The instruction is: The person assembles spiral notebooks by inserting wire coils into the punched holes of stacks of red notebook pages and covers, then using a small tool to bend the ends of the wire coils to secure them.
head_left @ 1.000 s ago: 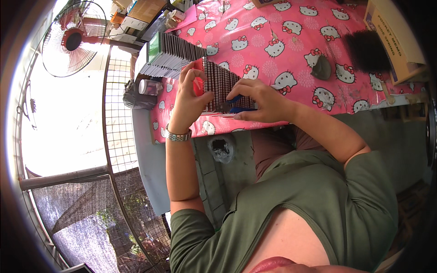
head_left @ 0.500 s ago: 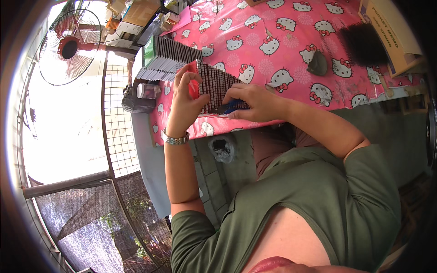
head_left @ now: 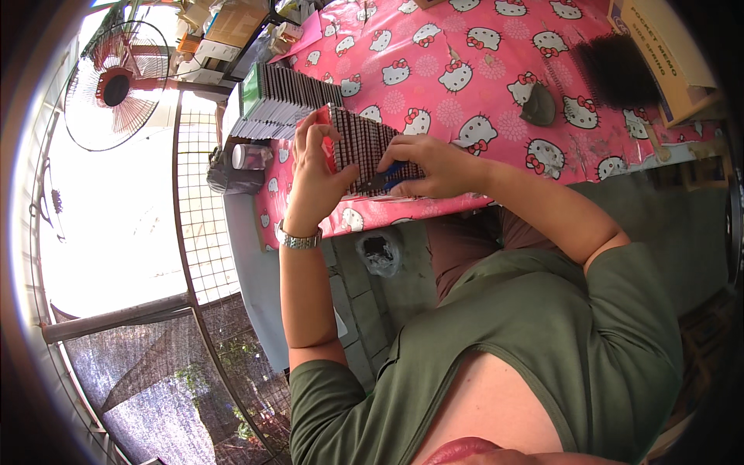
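Note:
A row of spiral-bound notebooks (head_left: 364,139) stands on the table's near edge, their dark wire bindings facing up and a red cover at the left end. My left hand (head_left: 316,167) curls around that red end, fingers over the cover and thumb along the near side. In my right hand (head_left: 438,167) is a pair of blue-handled pliers (head_left: 373,184), its dark jaws at the near edge of the bindings. The handles are spread; whether the jaws touch a wire is too small to tell. My right hand covers the row's right end.
Behind the row stands another block of notebooks with a green cover (head_left: 252,91). A heap of black wire (head_left: 618,71) lies by a cardboard box (head_left: 670,66) at the far right, near a dark grey object (head_left: 539,106). A fan (head_left: 116,87) stands left, near a white jar (head_left: 248,156).
The pliers' blue handles have spread apart in my right hand, and its fingers have opened a little. My left hand stays on the red end of the row.

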Tool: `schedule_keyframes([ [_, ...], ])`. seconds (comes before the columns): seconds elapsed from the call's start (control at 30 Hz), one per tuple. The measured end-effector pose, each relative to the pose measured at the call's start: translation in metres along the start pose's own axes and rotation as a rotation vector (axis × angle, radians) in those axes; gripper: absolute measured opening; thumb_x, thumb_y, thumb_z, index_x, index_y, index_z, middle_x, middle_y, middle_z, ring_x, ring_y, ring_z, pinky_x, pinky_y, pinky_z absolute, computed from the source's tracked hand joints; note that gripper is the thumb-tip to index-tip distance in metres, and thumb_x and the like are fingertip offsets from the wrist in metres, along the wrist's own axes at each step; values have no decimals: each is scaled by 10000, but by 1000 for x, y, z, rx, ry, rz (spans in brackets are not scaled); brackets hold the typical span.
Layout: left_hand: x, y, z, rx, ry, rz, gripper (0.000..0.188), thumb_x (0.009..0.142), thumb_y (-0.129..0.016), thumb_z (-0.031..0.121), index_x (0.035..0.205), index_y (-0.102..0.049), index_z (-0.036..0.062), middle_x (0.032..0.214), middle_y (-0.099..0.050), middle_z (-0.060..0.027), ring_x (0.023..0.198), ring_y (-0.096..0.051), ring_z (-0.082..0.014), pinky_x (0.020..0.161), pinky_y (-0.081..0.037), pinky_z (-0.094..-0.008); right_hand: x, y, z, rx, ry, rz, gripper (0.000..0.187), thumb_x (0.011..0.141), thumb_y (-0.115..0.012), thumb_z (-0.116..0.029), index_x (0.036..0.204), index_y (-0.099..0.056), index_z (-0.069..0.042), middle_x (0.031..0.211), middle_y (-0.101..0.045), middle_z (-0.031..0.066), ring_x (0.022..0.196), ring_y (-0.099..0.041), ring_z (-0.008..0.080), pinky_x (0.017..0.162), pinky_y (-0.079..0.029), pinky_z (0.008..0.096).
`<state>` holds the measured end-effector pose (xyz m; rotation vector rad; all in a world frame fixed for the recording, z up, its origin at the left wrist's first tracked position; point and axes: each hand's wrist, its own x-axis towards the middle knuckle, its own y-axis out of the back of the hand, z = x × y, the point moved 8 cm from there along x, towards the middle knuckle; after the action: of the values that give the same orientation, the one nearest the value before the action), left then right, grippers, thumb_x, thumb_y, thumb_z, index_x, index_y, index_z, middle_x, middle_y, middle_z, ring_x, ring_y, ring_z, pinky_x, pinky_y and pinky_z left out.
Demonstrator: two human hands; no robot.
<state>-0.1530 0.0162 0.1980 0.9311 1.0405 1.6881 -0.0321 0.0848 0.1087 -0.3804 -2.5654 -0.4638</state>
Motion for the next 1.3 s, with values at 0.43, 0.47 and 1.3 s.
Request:
schedule_keyframes([
  [0.43, 0, -10, 6, 172, 34, -40, 671, 574, -775, 125, 1144, -421, 112, 1445, -303, -177, 1340, -291, -426, 1104, -268, -550, -10, 1, 5, 24, -45, 8, 408, 847, -726, -339, 1097, -617, -35, 1048, -615, 113, 1013, -608, 270, 869, -479, 379],
  [0.47, 0, -10, 6, 175, 32, -40, 670, 573, -773, 123, 1143, -422, 111, 1441, -306, -177, 1334, -296, -424, 1103, -268, -552, -8, -1, 6, 13, -53, -21, 403, 846, -725, -338, 1090, -621, -35, 1048, -617, 115, 1012, -610, 273, 870, -481, 379],
  [1.3, 0, -15, 9, 277, 34, -89, 892, 565, -814, 141, 1323, -345, 112, 1487, -262, -204, 1417, -191, -428, 1139, -243, -555, -16, -21, 23, 114, -212, -126, 405, 815, -739, -271, 1132, -601, -61, 1079, -596, 138, 1021, -595, 312, 882, -470, 403],
])
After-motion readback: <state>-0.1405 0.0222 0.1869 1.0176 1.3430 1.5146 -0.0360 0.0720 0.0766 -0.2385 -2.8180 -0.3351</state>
